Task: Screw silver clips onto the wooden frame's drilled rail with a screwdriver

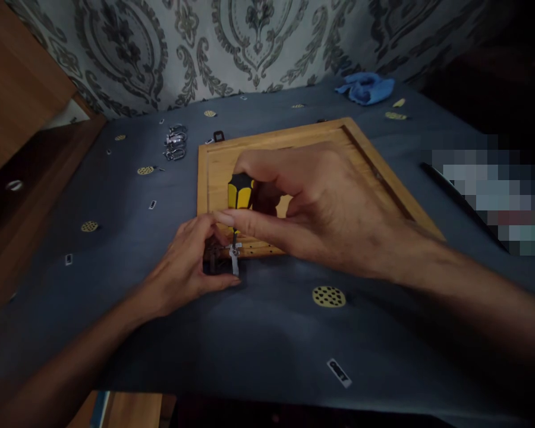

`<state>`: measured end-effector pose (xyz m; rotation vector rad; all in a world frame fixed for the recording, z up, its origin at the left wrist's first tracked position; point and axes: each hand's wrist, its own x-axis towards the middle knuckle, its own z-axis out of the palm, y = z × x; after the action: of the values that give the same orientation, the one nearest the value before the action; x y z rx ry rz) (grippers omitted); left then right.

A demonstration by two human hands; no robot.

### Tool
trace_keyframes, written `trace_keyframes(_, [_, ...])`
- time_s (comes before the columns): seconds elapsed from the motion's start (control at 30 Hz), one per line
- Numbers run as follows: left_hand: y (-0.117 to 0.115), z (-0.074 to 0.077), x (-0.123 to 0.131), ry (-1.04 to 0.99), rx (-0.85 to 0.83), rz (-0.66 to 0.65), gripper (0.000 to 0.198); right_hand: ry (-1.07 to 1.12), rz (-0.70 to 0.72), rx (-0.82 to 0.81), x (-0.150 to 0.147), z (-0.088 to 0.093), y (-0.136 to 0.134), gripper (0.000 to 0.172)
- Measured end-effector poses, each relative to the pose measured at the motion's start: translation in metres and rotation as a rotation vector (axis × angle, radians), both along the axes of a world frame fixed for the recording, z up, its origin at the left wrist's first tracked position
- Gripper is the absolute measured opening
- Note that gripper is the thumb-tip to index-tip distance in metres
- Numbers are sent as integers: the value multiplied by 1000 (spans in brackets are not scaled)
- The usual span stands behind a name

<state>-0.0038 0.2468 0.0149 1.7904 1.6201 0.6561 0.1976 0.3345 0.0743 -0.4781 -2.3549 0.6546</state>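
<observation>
My right hand is closed round the yellow and black handle of a screwdriver, held upright. Its shaft points down onto a small metal latch at the near left edge of a wooden board with a groove along its border. My left hand pinches around that latch, thumb at its near end and fingers at the board's corner. Where the screwdriver tip meets the latch is too small and dark to make out. Dark holes show along the board's near edge beside the latch.
Several shiny metal latches lie on the patterned grey cloth at the back left. A dark clip-like piece sits by the board's far left corner. A blue cloth is at the back right, and a blurred-out dark-edged object at right.
</observation>
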Motion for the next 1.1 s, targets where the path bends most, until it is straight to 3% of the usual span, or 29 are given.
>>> trace_keyframes(0.6, [1, 1, 0, 35, 30, -7, 54, -48, -16, 15, 1, 1, 3, 34])
trace_keyframes(0.7, [0, 0, -1, 24, 34, -14, 49, -47, -4, -23, 0, -1, 2, 30])
trace_keyframes(0.8, [0, 0, -1, 16, 34, -22, 44, -31, 28, -88, -1, -3, 2, 13])
trace_keyframes(0.97, [0, 2, 0, 63, 39, -23, 45, -2, 140, -162, 0, -4, 3, 19])
trace_keyframes(1.1, [1, 3, 1, 70, 29, -18, 46, -61, 143, -184, 1, -1, 2, 11])
